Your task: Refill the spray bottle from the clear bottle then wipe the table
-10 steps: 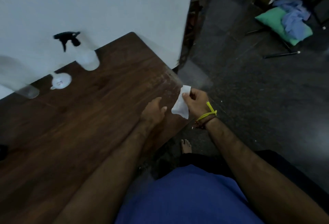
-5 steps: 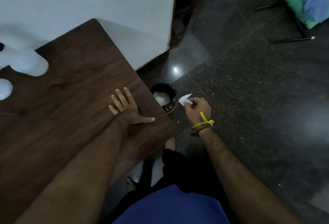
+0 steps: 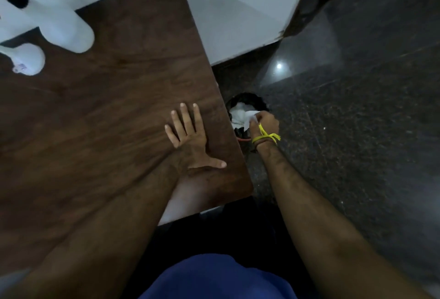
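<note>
Left hand (image 3: 190, 137): flat on the wooden table (image 3: 107, 120), fingers spread wide, near the table's right edge.
Right hand (image 3: 266, 121): closed around a white tissue (image 3: 250, 118), held over the dark bin (image 3: 247, 101) on the floor beside the table.
Bin contents: crumpled white paper.
Spray bottle (image 3: 47, 20): blurred, at the table's far left, black trigger head.
Wrist: yellow thread (image 3: 265, 135) tied on the right.

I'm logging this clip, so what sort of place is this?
Probably a room in a home: a wooden table against a white wall, a polished dark stone floor, and a small waste bin beside the table.
</note>
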